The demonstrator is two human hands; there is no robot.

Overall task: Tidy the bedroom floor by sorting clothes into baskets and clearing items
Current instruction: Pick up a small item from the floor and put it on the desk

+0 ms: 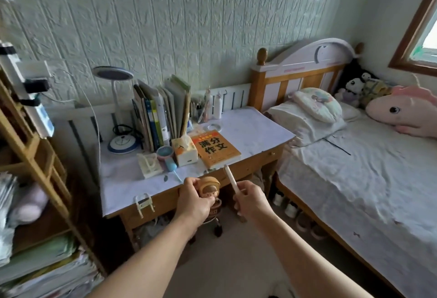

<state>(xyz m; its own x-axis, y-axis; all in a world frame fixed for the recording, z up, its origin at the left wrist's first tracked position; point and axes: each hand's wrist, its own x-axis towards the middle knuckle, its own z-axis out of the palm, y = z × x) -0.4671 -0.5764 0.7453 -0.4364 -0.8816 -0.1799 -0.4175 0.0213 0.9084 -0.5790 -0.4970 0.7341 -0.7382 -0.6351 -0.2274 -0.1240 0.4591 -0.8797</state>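
your left hand [192, 199] pinched the small figurine [209, 189], your right hand [251, 199] gripped the white pen [230, 178], its long axis tilted up toward the orange book [215, 148]. the worktop [248, 127] lay just ahead of both hands, left slightly nearer.

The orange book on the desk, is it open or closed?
Closed: the orange book lies flat on the desk, front cover up, title showing.
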